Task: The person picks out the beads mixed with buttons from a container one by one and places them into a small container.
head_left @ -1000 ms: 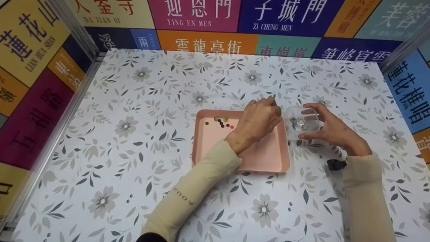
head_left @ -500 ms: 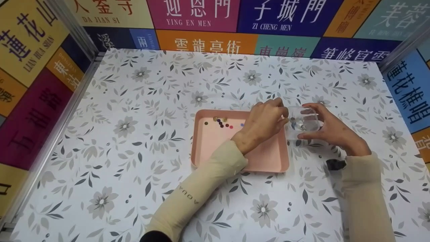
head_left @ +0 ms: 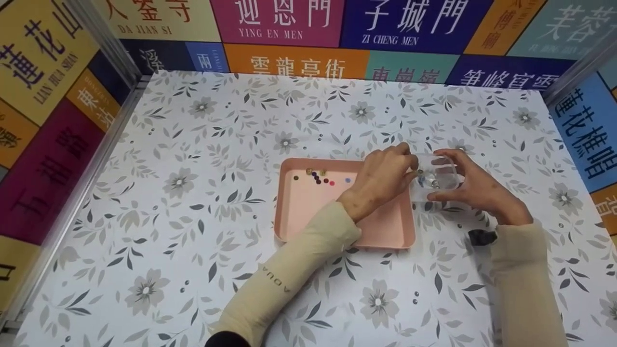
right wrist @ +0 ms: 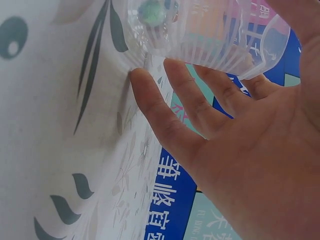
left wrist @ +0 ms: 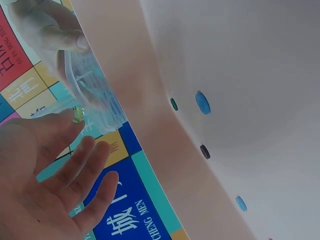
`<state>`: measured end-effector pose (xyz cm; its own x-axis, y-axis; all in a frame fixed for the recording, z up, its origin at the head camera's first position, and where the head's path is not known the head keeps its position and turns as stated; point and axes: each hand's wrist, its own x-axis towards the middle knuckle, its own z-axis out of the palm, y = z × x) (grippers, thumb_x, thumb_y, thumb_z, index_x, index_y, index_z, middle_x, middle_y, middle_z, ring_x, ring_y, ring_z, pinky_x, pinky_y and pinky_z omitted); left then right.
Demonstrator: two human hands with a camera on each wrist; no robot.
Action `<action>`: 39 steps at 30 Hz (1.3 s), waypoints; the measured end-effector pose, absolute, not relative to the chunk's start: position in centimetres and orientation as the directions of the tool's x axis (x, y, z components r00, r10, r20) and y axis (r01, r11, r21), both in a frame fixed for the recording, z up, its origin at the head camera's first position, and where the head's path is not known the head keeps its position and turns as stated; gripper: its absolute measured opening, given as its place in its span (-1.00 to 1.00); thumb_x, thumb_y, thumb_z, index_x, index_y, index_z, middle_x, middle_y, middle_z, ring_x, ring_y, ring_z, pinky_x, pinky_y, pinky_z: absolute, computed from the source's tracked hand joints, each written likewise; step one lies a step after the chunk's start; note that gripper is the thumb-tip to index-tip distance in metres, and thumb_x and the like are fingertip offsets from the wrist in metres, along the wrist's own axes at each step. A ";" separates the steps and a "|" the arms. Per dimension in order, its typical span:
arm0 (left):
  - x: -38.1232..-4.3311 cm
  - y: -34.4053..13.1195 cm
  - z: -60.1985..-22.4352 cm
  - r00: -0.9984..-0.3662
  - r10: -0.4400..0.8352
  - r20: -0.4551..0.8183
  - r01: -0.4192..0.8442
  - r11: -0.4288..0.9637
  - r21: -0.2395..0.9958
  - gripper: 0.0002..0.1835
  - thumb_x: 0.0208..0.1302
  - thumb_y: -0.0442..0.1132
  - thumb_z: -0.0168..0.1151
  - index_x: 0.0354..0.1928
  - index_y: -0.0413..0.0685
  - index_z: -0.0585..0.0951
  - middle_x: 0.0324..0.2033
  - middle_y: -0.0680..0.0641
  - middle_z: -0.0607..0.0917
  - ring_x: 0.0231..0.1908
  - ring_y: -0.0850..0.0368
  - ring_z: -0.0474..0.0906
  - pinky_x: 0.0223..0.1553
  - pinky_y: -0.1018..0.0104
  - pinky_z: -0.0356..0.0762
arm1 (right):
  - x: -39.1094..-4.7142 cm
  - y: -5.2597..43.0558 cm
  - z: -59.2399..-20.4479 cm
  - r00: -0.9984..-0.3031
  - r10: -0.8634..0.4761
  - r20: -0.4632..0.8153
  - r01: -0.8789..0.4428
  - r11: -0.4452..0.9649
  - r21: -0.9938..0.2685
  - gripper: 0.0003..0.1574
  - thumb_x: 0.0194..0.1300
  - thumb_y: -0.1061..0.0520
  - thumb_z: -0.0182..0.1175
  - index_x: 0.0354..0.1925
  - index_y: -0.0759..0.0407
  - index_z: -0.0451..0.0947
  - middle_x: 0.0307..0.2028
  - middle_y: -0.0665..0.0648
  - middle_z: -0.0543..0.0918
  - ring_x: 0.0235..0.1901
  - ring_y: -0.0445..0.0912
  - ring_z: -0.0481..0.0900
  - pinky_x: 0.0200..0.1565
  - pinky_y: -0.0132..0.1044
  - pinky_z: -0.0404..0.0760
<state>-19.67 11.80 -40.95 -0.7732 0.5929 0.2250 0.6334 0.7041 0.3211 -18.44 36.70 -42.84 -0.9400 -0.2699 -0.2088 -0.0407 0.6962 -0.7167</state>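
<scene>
My left hand (head_left: 383, 178) reaches over the right side of a pink tray (head_left: 409, 226) to the mouth of a clear plastic cup (head_left: 446, 166). In the left wrist view it pinches a yellow-green glass bead (left wrist: 78, 114) in its fingertips, beside the cup. My right hand (head_left: 477, 188) grips the cup with thumb and fingers on opposite sides, just right of the tray. Several glassy beads lie inside the cup; a green bead (right wrist: 152, 12) shows through its ribbed wall. Small round pieces, including a blue one (left wrist: 202, 102), are scattered in the tray.
A small black object (head_left: 482, 236) sits near the right wrist. The floral-patterned table (head_left: 193, 250) is bounded by panels (head_left: 284, 24) of coloured lettering at the back and sides.
My left hand has moved right, from over the tray to the cup's mouth, uncovering a blue piece in the tray. The right hand and cup have stayed in place.
</scene>
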 end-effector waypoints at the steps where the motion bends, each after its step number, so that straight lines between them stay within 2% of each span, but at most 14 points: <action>1: -19.7 11.9 -41.0 -0.774 0.593 0.223 0.633 0.705 0.319 -0.73 0.51 0.02 0.22 0.06 0.16 0.77 -0.03 0.06 0.68 -0.09 0.14 0.72 -0.11 0.25 0.67 | -18.4 36.7 -42.9 -0.940 -0.272 -0.205 -0.047 0.698 -0.714 0.31 0.10 0.03 0.62 0.59 0.01 0.03 0.51 0.31 0.31 0.47 0.37 0.29 0.24 -0.06 0.46; 4: -19.6 12.1 -41.0 -0.776 0.593 0.214 0.629 0.708 0.320 -0.73 0.52 0.03 0.20 0.06 0.17 0.77 -0.03 0.06 0.68 -0.10 0.14 0.73 -0.12 0.25 0.68 | -18.4 36.8 -42.9 -0.940 -0.275 -0.200 -0.052 0.697 -0.715 0.31 0.09 0.00 0.62 0.59 0.01 0.04 0.50 0.32 0.32 0.47 0.36 0.30 0.18 -0.19 0.45; 9: -19.7 12.3 -41.0 -0.784 0.590 0.193 0.618 0.716 0.323 -0.72 0.53 0.04 0.19 0.06 0.18 0.77 -0.02 0.07 0.68 -0.11 0.15 0.73 -0.12 0.25 0.68 | -18.6 36.7 -42.9 -0.940 -0.276 -0.199 -0.051 0.692 -0.720 0.32 0.09 0.01 0.62 0.59 0.03 0.04 0.50 0.33 0.32 0.46 0.35 0.32 0.26 0.00 0.45; 10: -19.7 12.3 -41.1 -0.786 0.588 0.188 0.615 0.718 0.326 -0.72 0.53 0.04 0.20 0.07 0.18 0.77 -0.02 0.07 0.67 -0.11 0.15 0.73 -0.13 0.26 0.68 | -18.6 36.7 -42.9 -0.940 -0.277 -0.198 -0.052 0.691 -0.721 0.32 0.09 0.02 0.62 0.59 0.04 0.04 0.50 0.34 0.32 0.46 0.35 0.32 0.26 -0.03 0.46; 13: -19.8 12.3 -41.2 -0.793 0.584 0.173 0.605 0.724 0.331 -0.71 0.52 0.04 0.21 0.08 0.17 0.76 -0.02 0.08 0.67 -0.11 0.15 0.73 -0.13 0.27 0.68 | -18.5 36.7 -42.9 -0.938 -0.282 -0.200 -0.054 0.691 -0.720 0.31 0.10 0.03 0.61 0.59 0.03 0.03 0.50 0.33 0.31 0.46 0.34 0.32 0.18 -0.28 0.49; 15: -19.8 12.2 -41.3 -0.798 0.581 0.160 0.597 0.726 0.341 -0.71 0.51 0.04 0.22 0.10 0.17 0.76 -0.03 0.08 0.67 -0.12 0.15 0.73 -0.13 0.28 0.67 | -18.5 36.7 -42.8 -0.937 -0.282 -0.205 -0.053 0.697 -0.715 0.31 0.13 0.02 0.60 0.60 0.00 0.01 0.50 0.32 0.30 0.47 0.34 0.30 0.13 -0.34 0.48; 17: -19.7 12.2 -41.4 -0.802 0.578 0.149 0.590 0.729 0.346 -0.71 0.52 0.04 0.21 0.11 0.18 0.75 -0.03 0.08 0.68 -0.12 0.16 0.73 -0.13 0.29 0.67 | -18.4 36.7 -42.8 -0.936 -0.282 -0.212 -0.049 0.699 -0.713 0.32 0.14 0.01 0.59 0.62 -0.01 -0.01 0.51 0.32 0.28 0.48 0.37 0.27 0.18 -0.21 0.49; 20: -19.7 12.0 -41.4 -0.805 0.577 0.137 0.584 0.731 0.354 -0.70 0.52 0.04 0.21 0.13 0.19 0.73 -0.03 0.07 0.68 -0.12 0.16 0.73 -0.13 0.29 0.67 | -18.4 36.8 -42.8 -0.936 -0.276 -0.220 -0.040 0.702 -0.711 0.34 0.14 -0.01 0.59 0.63 -0.03 -0.04 0.53 0.32 0.26 0.50 0.41 0.23 0.25 0.13 0.45; 22: -19.7 11.9 -41.4 -0.806 0.578 0.126 0.581 0.731 0.358 -0.70 0.51 0.04 0.22 0.15 0.20 0.72 -0.02 0.08 0.68 -0.12 0.16 0.73 -0.12 0.29 0.67 | -18.4 36.8 -42.8 -0.935 -0.274 -0.224 -0.035 0.701 -0.712 0.36 0.14 -0.02 0.59 0.64 -0.04 -0.05 0.53 0.32 0.25 0.50 0.43 0.21 0.27 0.27 0.41; 25: -19.8 11.8 -41.4 -0.804 0.584 0.111 0.578 0.725 0.374 -0.69 0.51 0.03 0.23 0.18 0.21 0.70 0.00 0.07 0.69 -0.11 0.16 0.72 -0.11 0.28 0.66 | -18.4 36.8 -42.8 -0.936 -0.267 -0.229 -0.031 0.713 -0.700 0.36 0.13 -0.05 0.59 0.64 -0.07 -0.04 0.53 0.29 0.26 0.50 0.40 0.23 0.25 0.19 0.45; 31: -19.9 11.4 -41.4 -0.807 0.584 0.084 0.565 0.724 0.397 -0.64 0.51 0.03 0.22 0.26 0.19 0.64 0.05 0.08 0.71 -0.08 0.15 0.73 -0.08 0.27 0.67 | -18.5 37.0 -42.9 -0.936 -0.268 -0.227 -0.037 0.717 -0.696 0.35 0.13 -0.04 0.60 0.63 -0.05 -0.03 0.53 0.28 0.27 0.48 0.36 0.28 0.10 -0.29 0.48; 32: -20.0 11.4 -41.4 -0.810 0.581 0.081 0.561 0.726 0.399 -0.63 0.51 0.03 0.22 0.26 0.18 0.63 0.04 0.08 0.72 -0.08 0.15 0.73 -0.08 0.27 0.67 | -18.5 36.9 -42.9 -0.937 -0.269 -0.225 -0.038 0.715 -0.698 0.34 0.13 -0.03 0.60 0.63 -0.04 -0.02 0.53 0.28 0.28 0.48 0.36 0.28 0.09 -0.30 0.48; 34: -20.0 11.2 -41.4 -0.816 0.571 0.088 0.554 0.729 0.402 -0.65 0.50 0.01 0.23 0.23 0.14 0.64 0.02 0.07 0.74 -0.09 0.14 0.74 -0.10 0.26 0.68 | -18.5 36.9 -43.0 -0.937 -0.271 -0.219 -0.041 0.710 -0.703 0.34 0.12 -0.02 0.60 0.62 -0.02 -0.02 0.52 0.29 0.28 0.48 0.37 0.27 0.16 -0.18 0.51; 39: -20.1 10.7 -41.4 -0.834 0.541 0.106 0.534 0.742 0.405 -0.76 0.49 -0.11 0.21 0.08 0.08 0.73 -0.07 0.06 0.78 -0.13 0.13 0.75 -0.13 0.23 0.67 | -18.5 36.7 -42.9 -0.938 -0.282 -0.203 -0.058 0.704 -0.707 0.33 0.11 -0.01 0.61 0.60 0.01 0.00 0.51 0.32 0.30 0.47 0.40 0.28 0.19 -0.06 0.49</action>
<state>-20.07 10.67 -41.38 -0.8340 0.5414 0.1065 0.5336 0.7422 0.4054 -18.52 36.73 -42.92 -0.9378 -0.2816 -0.2030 -0.0584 0.7044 -0.7074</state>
